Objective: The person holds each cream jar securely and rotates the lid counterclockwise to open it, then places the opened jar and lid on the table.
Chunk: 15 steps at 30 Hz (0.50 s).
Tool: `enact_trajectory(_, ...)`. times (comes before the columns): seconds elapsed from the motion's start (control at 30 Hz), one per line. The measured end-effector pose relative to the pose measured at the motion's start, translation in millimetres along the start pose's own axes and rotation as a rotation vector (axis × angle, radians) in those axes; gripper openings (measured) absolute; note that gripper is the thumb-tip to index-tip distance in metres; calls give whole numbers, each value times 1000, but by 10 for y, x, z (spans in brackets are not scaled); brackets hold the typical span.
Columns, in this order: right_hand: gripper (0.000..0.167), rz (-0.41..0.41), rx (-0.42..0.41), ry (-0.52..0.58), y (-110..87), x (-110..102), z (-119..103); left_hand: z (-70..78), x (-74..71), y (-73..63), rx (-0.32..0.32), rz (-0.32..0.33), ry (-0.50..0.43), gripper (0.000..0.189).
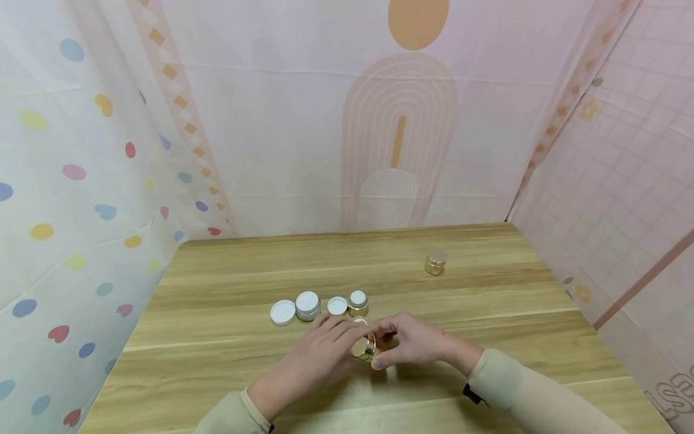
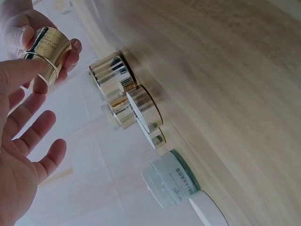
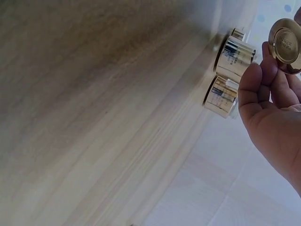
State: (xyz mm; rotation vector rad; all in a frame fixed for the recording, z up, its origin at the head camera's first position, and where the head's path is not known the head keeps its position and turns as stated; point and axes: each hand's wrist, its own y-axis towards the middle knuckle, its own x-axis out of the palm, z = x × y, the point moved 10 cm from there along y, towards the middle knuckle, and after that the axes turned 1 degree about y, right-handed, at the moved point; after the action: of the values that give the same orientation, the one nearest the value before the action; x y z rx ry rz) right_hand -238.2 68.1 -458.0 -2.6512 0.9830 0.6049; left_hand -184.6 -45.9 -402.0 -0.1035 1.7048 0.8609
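Nearest us, two pale sleeves [image 1: 542, 389] reach in over the wood-grain desk [image 1: 466, 313]. The left hand [image 1: 325, 351] pinches one end of a gold jar [image 1: 362, 348] between thumb and forefinger, its other fingers loosely spread. The right hand [image 1: 409, 342] grips the other end with thumb and curled fingers. We see this jar held tilted above the desk, between both hands.

Just beyond, an uncapped gold jar [image 2: 113, 77] stands partly hidden from the head view. Past it we find a row: a white lid [image 1: 283, 312], a teal jar [image 1: 308, 306], a white-lined lid [image 1: 337, 306] and a small gold jar [image 1: 358, 304].

Farther off to the right, a capped jar [image 1: 435, 263] stands upright, well apart. Behind everything hangs a patterned cloth [image 1: 287, 138].
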Motion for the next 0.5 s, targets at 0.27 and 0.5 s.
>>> enact_trajectory(0.27, 43, 2, 5, -6, 11, 17, 18, -94, 124, -29, -122, -115, -99, 69)
enact_trajectory(0.5, 52, 11, -13, -5, 20, 11, 22, -42, 84, -2, -63, -42, -82, 71)
